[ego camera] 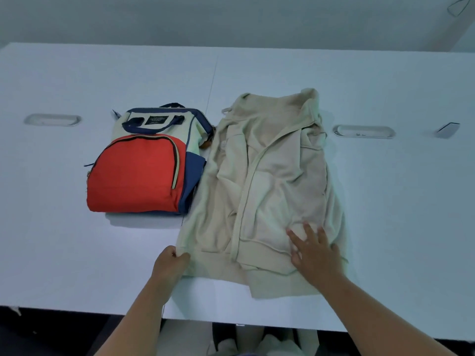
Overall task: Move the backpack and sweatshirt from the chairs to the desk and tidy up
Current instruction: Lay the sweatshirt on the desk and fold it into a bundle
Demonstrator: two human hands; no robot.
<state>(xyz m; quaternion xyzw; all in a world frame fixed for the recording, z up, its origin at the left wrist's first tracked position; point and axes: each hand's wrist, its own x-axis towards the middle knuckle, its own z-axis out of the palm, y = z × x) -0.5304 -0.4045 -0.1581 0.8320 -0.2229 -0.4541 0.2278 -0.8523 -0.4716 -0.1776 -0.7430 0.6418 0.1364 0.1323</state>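
Observation:
A cream zip-up sweatshirt [267,181] lies spread flat on the white desk [77,253], its hem toward me. A backpack [144,165] with a red front pocket, cream top and navy trim lies flat just left of it, touching the sweatshirt's left side. My left hand [169,263] pinches the sweatshirt's lower left hem corner. My right hand [312,249] rests flat with fingers spread on the lower right part of the sweatshirt, near the waistband.
Two oval cable slots [52,120] [363,131] are set into the desk left and right. A small dark flat object [448,129] lies at the far right. The desk's near edge [231,323] runs just below my forearms, with dark floor beneath.

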